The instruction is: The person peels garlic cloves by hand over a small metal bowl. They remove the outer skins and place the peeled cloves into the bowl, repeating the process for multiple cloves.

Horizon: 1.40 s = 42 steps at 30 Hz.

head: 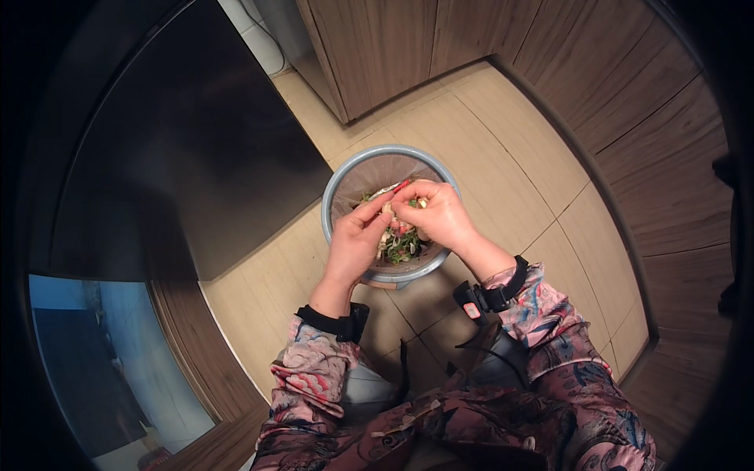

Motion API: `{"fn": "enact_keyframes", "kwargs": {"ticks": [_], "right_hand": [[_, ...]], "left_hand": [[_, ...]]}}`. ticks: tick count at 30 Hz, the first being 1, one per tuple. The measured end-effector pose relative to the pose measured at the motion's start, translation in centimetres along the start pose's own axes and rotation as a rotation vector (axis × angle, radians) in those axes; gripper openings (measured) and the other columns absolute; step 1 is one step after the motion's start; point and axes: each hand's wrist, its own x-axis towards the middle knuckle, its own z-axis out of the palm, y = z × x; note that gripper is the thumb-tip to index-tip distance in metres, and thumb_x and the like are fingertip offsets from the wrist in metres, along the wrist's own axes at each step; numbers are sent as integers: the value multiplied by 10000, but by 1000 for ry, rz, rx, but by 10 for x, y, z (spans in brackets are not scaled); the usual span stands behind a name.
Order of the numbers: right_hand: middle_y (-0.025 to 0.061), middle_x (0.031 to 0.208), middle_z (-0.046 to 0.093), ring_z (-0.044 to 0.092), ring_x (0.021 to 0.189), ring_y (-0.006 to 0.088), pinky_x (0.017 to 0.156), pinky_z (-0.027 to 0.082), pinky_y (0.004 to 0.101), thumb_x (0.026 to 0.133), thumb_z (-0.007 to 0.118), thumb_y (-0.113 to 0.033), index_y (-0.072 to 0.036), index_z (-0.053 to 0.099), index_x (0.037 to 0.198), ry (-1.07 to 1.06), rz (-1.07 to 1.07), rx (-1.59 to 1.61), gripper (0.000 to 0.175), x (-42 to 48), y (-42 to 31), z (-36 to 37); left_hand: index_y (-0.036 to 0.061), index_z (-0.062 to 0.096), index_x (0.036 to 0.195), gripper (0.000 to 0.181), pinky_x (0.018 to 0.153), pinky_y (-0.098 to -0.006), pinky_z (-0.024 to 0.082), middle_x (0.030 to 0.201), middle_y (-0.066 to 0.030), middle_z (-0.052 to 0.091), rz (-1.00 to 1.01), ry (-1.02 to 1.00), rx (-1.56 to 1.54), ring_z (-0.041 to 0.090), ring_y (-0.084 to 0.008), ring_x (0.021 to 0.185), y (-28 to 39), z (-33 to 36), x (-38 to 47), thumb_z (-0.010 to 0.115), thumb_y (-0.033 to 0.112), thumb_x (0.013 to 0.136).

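Note:
My left hand (pixel 354 235) pinches a small pale piece (pixel 387 208) that looks like a garlic clove. From the other side, the thumb and fingertips of my right hand (pixel 440 215) close on the same piece. Both hands are above a round trash bin (pixel 391 149) with a blue-grey rim, lined with a thin translucent bag (pixel 368 171). Inside lie green leafy scraps (pixel 402 250) mixed with pale peelings. Under the right fingers, a red and silver wrapper (pixel 389 189) shows in part. My hands hide the middle of the bin.
The bin stands on beige floor tiles (pixel 500 159). Wood-grain cabinets (pixel 642 147) curve around the right and far sides. A glossy dark appliance or cabinet panel (pixel 194 153) rises close to the bin's left. My knees (pixel 368 385) are just behind the bin.

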Motion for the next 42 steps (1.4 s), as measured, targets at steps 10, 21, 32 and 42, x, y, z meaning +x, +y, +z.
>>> {"fn": "enact_keyframes", "kwargs": {"ticks": [10,21,32,42], "right_hand": [[31,744,661,598,648,74,598,497,253,815,683,-96,-3,678,869,152,47,-76,107,2,15,-3],[126,833,691,676,749,264,689,528,342,803,697,-143,-45,724,917,109,-365,-368,153,4,0,1],[122,779,674,669,724,273,641,523,351,762,704,-132,-26,704,827,144,-389,-408,125,1,-9,0],[103,727,682,664,546,152,547,529,310,782,714,-103,0,665,746,113,56,-265,119,-5,10,-6]], "left_hand": [[-19,543,1157,242,832,-255,514,1131,-144,640,100,230,-201,639,-153,937,12,-1,-6,561,2,917],[-2,620,1132,230,744,-209,495,1005,-57,661,-57,178,-193,615,-89,860,5,3,3,607,29,904],[-11,644,1078,211,746,-212,500,937,-45,678,89,150,37,619,-78,820,2,8,1,637,-10,867],[-20,632,1051,164,791,-226,513,1029,-92,666,84,284,-233,640,-111,873,9,4,-5,611,-22,888]]}}
